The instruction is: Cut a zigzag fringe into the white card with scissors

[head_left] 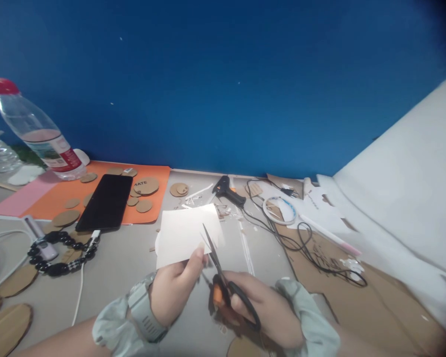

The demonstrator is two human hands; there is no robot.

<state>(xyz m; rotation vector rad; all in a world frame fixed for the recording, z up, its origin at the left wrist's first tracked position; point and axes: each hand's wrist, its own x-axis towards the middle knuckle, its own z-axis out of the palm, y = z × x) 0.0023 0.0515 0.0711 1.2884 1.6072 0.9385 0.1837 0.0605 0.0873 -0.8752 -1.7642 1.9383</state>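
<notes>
My left hand (176, 287) pinches the lower edge of a white sheet of paper (186, 233), thumb on top, holding it above the table. My right hand (267, 312) grips black and orange scissors (223, 282) by the handles. The blades point up and away, and they meet the paper's right lower edge. A grey watch (143, 310) sits on my left wrist. Both sleeves are pale grey-green.
A black phone (106, 201) lies on an orange sheet (159, 178) among several cardboard discs. A black bead bracelet (59, 253), a plastic bottle (37, 131), a glue gun (228, 191) with tangled cable, a tape ring (279, 209) and white foam board (405, 188) surround the work spot.
</notes>
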